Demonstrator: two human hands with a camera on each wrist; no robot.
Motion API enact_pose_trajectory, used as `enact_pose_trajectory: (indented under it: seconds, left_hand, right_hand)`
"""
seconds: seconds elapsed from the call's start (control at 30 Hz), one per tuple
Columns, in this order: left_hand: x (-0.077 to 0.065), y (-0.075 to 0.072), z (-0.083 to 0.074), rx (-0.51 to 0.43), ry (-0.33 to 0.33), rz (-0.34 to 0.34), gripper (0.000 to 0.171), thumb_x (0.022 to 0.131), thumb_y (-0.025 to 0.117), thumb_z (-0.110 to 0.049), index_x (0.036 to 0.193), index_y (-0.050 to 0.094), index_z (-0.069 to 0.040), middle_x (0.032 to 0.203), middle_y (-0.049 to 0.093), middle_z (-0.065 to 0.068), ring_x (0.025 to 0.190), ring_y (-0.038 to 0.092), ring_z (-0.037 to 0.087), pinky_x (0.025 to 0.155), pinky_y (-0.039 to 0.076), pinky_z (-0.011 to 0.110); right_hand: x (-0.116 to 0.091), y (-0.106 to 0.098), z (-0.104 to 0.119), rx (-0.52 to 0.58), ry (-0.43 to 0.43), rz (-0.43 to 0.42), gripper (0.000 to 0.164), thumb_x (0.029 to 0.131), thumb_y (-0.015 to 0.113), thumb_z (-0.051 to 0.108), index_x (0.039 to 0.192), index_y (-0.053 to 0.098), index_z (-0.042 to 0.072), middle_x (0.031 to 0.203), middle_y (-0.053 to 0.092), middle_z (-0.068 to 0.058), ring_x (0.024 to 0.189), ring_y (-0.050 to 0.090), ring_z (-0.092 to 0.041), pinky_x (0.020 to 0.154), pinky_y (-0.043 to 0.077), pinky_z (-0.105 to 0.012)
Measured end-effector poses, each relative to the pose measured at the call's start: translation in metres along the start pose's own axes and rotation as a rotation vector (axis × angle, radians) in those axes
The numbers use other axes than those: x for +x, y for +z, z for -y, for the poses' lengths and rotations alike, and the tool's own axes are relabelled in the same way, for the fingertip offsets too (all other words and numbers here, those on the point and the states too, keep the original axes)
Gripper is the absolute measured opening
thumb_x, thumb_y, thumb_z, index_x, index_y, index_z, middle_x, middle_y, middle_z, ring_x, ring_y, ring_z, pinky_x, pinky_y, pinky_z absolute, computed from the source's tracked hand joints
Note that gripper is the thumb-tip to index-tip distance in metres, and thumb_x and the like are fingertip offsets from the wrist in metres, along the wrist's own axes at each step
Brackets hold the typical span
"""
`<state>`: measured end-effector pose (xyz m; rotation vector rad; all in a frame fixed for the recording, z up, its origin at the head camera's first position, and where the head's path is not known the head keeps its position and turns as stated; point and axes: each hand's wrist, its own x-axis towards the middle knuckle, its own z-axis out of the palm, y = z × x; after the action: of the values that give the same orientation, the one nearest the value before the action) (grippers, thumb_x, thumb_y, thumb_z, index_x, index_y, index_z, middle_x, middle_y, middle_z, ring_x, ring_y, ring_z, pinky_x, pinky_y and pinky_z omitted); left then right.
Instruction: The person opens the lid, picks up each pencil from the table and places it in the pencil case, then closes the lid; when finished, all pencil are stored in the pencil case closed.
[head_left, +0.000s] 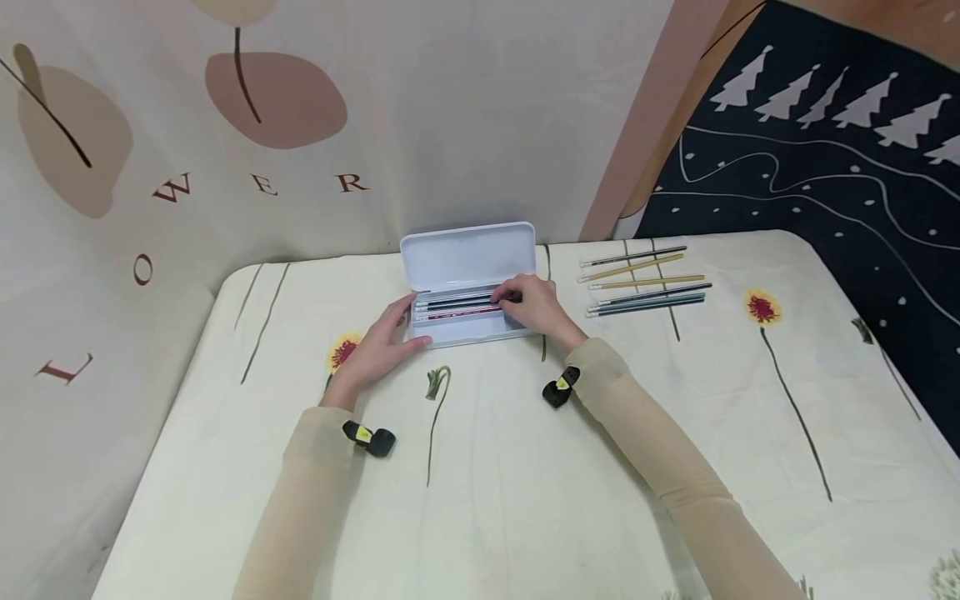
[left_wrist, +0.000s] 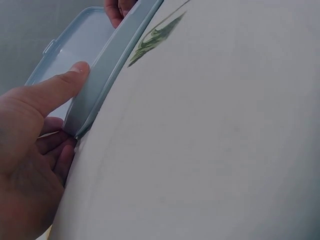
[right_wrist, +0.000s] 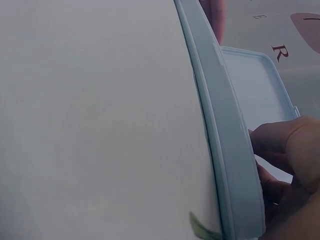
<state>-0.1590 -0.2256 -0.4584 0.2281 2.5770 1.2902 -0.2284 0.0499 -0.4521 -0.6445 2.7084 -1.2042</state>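
Observation:
A pale blue pencil case [head_left: 471,334] lies with its lid [head_left: 471,257] raised at the back of the table. Inside it, several dark pencils [head_left: 453,301] and a reddish one [head_left: 459,315] lie side by side, eraser ends to the left. My left hand [head_left: 377,350] holds the case's left end; in the left wrist view the thumb [left_wrist: 70,82] rests on the front wall, with fingers round the corner. My right hand [head_left: 540,306] reaches into the right part of the case, its bent fingers pinching a dark pencil. In the right wrist view, the case wall hides those fingertips.
Right of the case, several loose pencils [head_left: 647,282], yellow, black and blue-grey, lie on the flower-printed white tablecloth [head_left: 480,467]. Behind the table hangs a printed curtain [head_left: 480,108]; at right is a dark cloth [head_left: 817,167] with white trees.

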Motion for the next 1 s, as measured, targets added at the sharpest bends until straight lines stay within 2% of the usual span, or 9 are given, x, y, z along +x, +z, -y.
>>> enact_pose_trajectory:
  seconds: [0.17,0.27,0.4,0.63,1.0]
  left_hand:
    - [0.000,0.000,0.000,0.001,-0.005,0.005,0.085,0.091,0.068,-0.035,0.156,0.017,-0.015,0.158,0.019,0.010,0.139,0.026,0.035,0.113,0.021,0.051]
    - [0.000,0.000,0.000,0.001,-0.004,0.007,0.085,0.091,0.067,-0.035,0.156,0.017,-0.014,0.158,0.019,0.010,0.140,0.026,0.035,0.113,0.021,0.051]
    - [0.000,0.000,0.000,0.007,-0.005,0.006,0.085,0.091,0.067,-0.035,0.156,0.016,-0.014,0.158,0.018,0.011,0.140,0.026,0.036,0.113,0.020,0.051]
    - [0.001,0.000,0.002,0.022,-0.008,0.003,0.085,0.091,0.067,-0.037,0.156,0.016,-0.014,0.158,0.018,0.012,0.139,0.026,0.037,0.113,0.020,0.053]
    - [0.000,0.000,0.002,0.009,-0.004,0.002,0.083,0.092,0.066,-0.034,0.155,0.016,-0.013,0.158,0.018,0.012,0.139,0.026,0.037,0.113,0.021,0.051]
  right_hand:
    - [-0.003,-0.002,0.000,0.036,0.003,0.001,0.012,0.089,0.064,0.004,0.093,0.075,0.007,0.098,0.068,-0.006,0.098,0.058,-0.022,0.097,0.027,-0.048]
    - [-0.007,-0.004,0.000,0.089,0.016,-0.008,0.012,0.089,0.063,0.003,0.094,0.074,0.005,0.098,0.067,-0.007,0.095,0.058,-0.022,0.096,0.035,-0.042]
    - [-0.011,-0.007,0.001,0.155,0.035,-0.028,0.012,0.089,0.062,0.001,0.095,0.074,0.002,0.100,0.066,-0.011,0.093,0.058,-0.023,0.086,0.046,-0.036]
    - [-0.018,-0.015,-0.001,0.194,0.045,-0.070,0.013,0.089,0.062,0.000,0.096,0.073,0.000,0.106,0.066,-0.012,0.102,0.058,-0.024,0.092,0.045,-0.037]
    - [-0.033,-0.025,-0.010,0.273,0.045,-0.095,0.013,0.089,0.062,-0.003,0.097,0.072,-0.002,0.103,0.066,-0.013,0.097,0.061,-0.026,0.087,0.048,-0.036]
